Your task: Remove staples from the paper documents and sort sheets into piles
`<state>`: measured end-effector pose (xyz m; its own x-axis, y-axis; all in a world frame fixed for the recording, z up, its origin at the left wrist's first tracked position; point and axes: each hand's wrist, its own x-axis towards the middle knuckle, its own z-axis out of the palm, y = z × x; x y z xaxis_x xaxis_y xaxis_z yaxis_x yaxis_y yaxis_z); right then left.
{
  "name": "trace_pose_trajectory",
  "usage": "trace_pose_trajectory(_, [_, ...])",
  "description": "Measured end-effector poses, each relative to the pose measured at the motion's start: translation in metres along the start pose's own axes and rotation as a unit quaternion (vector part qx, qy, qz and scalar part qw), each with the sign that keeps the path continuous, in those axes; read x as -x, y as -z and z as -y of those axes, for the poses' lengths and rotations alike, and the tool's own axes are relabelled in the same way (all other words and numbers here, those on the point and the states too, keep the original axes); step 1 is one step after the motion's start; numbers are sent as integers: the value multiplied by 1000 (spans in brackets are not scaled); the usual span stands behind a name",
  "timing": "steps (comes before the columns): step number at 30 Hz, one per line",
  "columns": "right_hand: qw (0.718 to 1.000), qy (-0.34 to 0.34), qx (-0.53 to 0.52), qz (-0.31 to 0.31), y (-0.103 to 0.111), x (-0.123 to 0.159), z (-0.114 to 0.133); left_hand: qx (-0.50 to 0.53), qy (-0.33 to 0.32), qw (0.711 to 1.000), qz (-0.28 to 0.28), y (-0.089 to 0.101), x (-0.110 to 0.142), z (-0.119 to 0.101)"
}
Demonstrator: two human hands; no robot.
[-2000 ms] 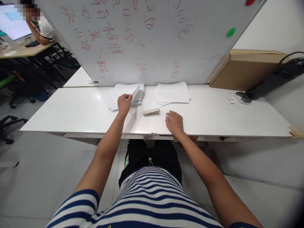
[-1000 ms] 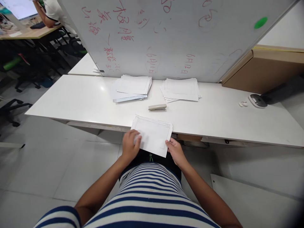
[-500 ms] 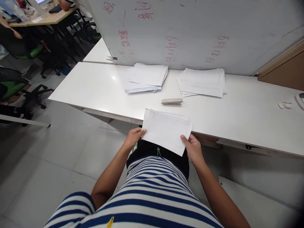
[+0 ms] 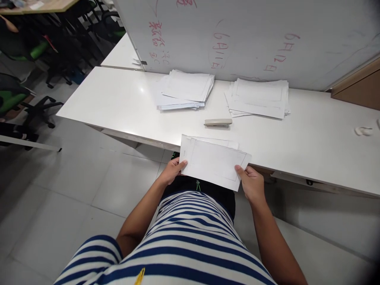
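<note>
Several loosely overlapping sheets of paper are held between my two hands, in front of the table's near edge. My left hand pinches their left edge, thumb on top. At the right edge my right hand grips them the same way. Just beyond the sheets a beige stapler lies on the white table. Behind it rest two stacks of paper, a left stack with bluish sheets underneath and a right stack with uneven edges.
A whiteboard with red writing stands along the table's back. On the right are a cardboard box and a small white object. Office chairs and a wooden desk stand at the left.
My left hand took paper from the left stack and brought it to the near edge. My right hand left the tabletop and gripped it too. The sheets now fan apart, and the view has shifted.
</note>
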<state>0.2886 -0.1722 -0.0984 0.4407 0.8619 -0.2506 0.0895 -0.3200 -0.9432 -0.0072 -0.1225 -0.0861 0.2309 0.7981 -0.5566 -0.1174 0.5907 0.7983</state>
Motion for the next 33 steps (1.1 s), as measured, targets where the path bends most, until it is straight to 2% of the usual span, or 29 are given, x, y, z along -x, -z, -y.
trace_pose_trajectory(6, [999, 1, 41, 12, 8, 2, 7, 18, -4, 999, 30, 0, -2, 2])
trace_pose_trajectory(10, [999, -6, 53, 10, 9, 5, 10, 18, -25, 999, 12, -2, -3, 6])
trace_pose_trajectory(14, [1000, -2, -31, -2, 4, 3, 7, 18, -41, 999, 8, -5, -4, 7])
trace_pose_trajectory(17, [990, -32, -132, 46, 1, 0, 3, -7, -43, 999, 23, -8, -3, 4])
trace_pose_trajectory(20, [987, -38, -130, 89, 2, -2, 4, -59, -54, 996, 31, -9, -2, 0])
trace_pose_trajectory(23, [990, 11, -74, 116, 5, 2, 17, -118, -75, 988, 63, -12, 2, -8])
trace_pose_trajectory(25, [987, 60, -39, 143, 6, 6, 35, -149, -107, 980, 71, -16, 6, -18])
trace_pose_trajectory(28, [974, 150, -11, 168, 5, 11, 71, -197, -179, 963, 43, -25, 15, -43])
trace_pose_trajectory(31, [962, 221, -36, 159, 0, 11, 101, -242, -258, 935, 11, -35, 19, -72])
trace_pose_trajectory(33, [956, 250, -53, 142, -7, 6, 112, -252, -296, 921, -6, -39, 15, -86])
